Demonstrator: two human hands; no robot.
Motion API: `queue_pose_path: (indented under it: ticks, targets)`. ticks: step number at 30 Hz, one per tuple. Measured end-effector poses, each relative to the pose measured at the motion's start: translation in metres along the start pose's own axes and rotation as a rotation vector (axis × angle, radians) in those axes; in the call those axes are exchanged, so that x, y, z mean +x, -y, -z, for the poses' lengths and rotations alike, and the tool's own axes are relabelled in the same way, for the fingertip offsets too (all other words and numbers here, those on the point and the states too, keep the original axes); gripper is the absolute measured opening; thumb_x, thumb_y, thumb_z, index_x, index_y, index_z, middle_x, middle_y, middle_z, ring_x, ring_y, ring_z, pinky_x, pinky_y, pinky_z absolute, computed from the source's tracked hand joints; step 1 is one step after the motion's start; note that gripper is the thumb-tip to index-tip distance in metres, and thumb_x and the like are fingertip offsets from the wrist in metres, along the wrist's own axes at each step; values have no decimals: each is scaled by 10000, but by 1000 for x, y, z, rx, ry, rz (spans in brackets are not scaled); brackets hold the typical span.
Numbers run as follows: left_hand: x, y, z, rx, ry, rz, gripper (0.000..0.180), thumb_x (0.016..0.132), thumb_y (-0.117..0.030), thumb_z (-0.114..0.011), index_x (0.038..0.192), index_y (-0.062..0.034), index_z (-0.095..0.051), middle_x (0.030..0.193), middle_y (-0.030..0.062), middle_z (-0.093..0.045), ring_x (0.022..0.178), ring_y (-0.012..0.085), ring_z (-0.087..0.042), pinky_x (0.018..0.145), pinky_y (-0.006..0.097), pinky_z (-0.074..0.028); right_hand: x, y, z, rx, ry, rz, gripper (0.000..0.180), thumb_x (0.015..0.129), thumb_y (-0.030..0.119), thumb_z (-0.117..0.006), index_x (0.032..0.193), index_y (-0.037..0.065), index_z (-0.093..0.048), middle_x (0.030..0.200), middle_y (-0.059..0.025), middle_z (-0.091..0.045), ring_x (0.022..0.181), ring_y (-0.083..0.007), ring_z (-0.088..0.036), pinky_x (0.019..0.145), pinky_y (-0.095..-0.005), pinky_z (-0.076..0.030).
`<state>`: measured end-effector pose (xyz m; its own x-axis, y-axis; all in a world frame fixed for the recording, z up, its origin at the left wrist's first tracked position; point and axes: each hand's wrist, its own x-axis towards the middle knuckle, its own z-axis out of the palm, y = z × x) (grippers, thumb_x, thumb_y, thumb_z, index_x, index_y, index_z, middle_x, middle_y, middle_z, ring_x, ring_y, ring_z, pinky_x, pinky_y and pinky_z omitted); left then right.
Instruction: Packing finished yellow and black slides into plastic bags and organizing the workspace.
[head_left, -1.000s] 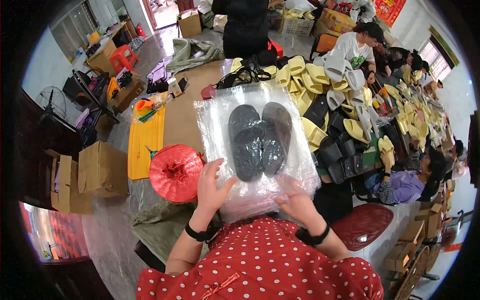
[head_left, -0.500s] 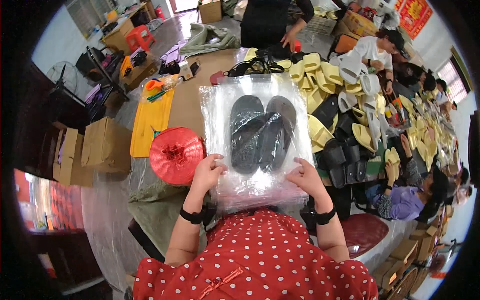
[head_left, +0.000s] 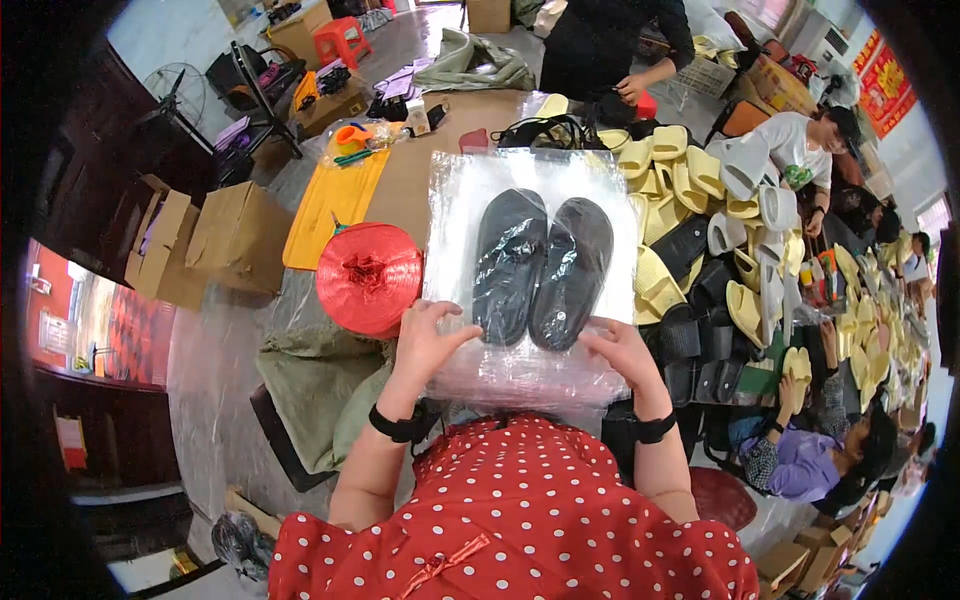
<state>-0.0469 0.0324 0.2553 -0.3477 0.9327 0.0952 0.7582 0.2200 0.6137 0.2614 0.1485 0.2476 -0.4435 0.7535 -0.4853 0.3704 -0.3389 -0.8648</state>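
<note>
Clear plastic bag (head_left: 530,270) with a black slipper pair (head_left: 542,268), just right of the red twine spool (head_left: 368,278): light, floppy, slick; left hand (head_left: 428,340) and right hand (head_left: 622,350) fingers pinch its near edge.

Grey shiny floor (head_left: 215,370) spreads left of the long brown table (head_left: 420,180), cardboard boxes (head_left: 215,235) beside it, fan (head_left: 180,85) beyond.
</note>
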Motion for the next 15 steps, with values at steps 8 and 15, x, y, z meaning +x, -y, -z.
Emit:
queue_pose_path:
  ticks: [8, 15]
  targets:
    - [20, -29, -18, -433, 235, 395, 896, 704, -432, -831, 1312, 97, -441, 1036, 163, -634, 980, 211, -611, 835, 341, -493, 10, -2, -8, 268, -5, 112, 287, 834, 113, -637, 1104, 21, -599, 832, 12, -600, 715, -90, -547, 644, -227, -433]
    - [15, -44, -45, -989, 412, 452, 626, 783, -240, -784, 1252, 79, -520, 1033, 148, -677, 845, 176, -650, 752, 292, -518, 19, 2, -26, 395, -46, 218, 471, 824, 118, -677, 1230, -40, -497, 1097, -104, -615, 981, -181, -585, 857, -295, -474]
